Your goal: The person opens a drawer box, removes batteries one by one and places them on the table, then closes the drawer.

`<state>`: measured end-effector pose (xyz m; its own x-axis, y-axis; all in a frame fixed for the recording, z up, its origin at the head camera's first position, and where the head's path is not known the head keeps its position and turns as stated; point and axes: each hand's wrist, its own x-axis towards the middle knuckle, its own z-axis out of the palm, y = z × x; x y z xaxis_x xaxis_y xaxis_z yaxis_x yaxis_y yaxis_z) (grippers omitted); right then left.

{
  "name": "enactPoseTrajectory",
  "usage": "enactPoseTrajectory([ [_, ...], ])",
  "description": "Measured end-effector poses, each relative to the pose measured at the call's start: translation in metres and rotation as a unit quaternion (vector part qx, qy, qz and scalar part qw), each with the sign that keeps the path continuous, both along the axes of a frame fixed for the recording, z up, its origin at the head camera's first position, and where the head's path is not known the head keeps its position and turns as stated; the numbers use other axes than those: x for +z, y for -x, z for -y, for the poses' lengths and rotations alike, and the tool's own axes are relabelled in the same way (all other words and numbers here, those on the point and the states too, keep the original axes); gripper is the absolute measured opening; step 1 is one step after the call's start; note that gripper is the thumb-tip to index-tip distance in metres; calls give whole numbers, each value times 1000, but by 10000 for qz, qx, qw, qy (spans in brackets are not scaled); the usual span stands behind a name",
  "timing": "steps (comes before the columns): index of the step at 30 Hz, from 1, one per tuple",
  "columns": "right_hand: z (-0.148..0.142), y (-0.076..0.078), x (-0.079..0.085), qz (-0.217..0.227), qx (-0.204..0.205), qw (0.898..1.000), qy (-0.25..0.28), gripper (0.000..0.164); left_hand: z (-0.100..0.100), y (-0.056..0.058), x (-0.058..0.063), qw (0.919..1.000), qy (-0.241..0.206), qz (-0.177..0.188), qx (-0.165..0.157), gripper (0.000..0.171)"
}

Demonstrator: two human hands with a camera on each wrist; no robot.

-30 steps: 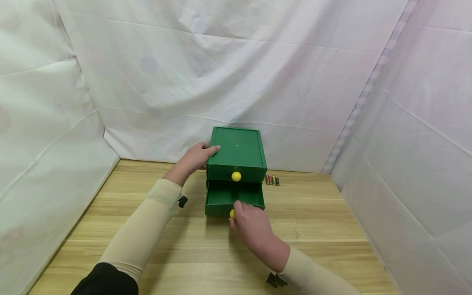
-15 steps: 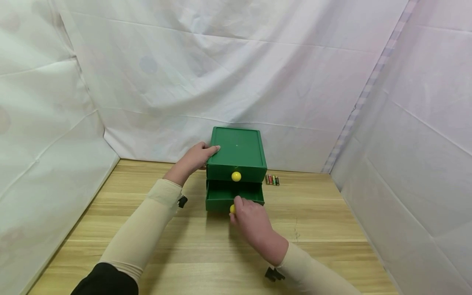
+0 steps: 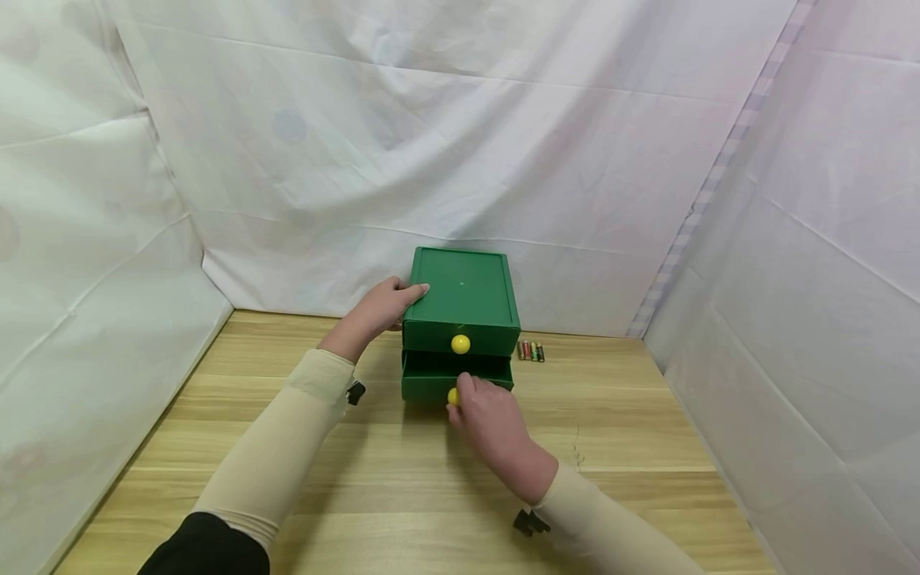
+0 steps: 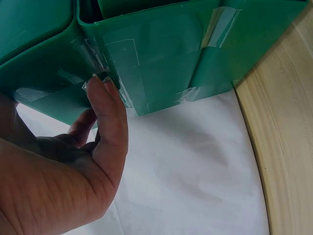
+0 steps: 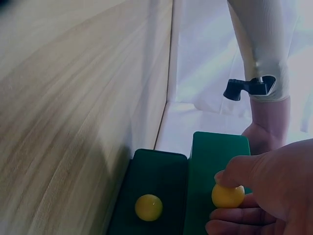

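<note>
Box (image 3: 463,287) on table (image 3: 611,415): left hand (image 3: 381,310) grips its left side, thumb on top, presumably bracing it; right hand (image 3: 496,423) pinches the yellow knob (image 3: 453,396), likely for control of the partly open drawer (image 3: 427,390).

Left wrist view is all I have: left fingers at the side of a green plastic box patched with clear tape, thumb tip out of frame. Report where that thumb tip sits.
Observer: Head view: the left hand has its thumb tip on the flat top of the green plastic box, near the left edge.
Operator: Now give me the right hand.
Observer: Right wrist view: the right hand pinches a round yellow knob on a green drawer front.
Operator: Check the table on the box's other side.
Observer: Head view: a row of slim multicoloured cylinders, apparently batteries, lies on the light wood-grain table, to the right of the box.
</note>
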<state>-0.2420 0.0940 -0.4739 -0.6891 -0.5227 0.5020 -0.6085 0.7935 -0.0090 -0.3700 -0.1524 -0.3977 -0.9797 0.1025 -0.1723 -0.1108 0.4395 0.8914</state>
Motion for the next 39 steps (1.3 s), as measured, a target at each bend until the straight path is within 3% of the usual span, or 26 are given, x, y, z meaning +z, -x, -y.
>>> enactPoseTrajectory([
  [14,3,15,-5,-169,-81,9998,92,43,1,-1,1,10000,81,-32,-29,78],
  [32,5,25,-6,171,-213,9993,271,38,1,0,1,9999,145,-48,-41,76],
  [39,3,29,-12,17,-189,9992,363,36,1,0,1,9999,122,-57,-59,79],
])
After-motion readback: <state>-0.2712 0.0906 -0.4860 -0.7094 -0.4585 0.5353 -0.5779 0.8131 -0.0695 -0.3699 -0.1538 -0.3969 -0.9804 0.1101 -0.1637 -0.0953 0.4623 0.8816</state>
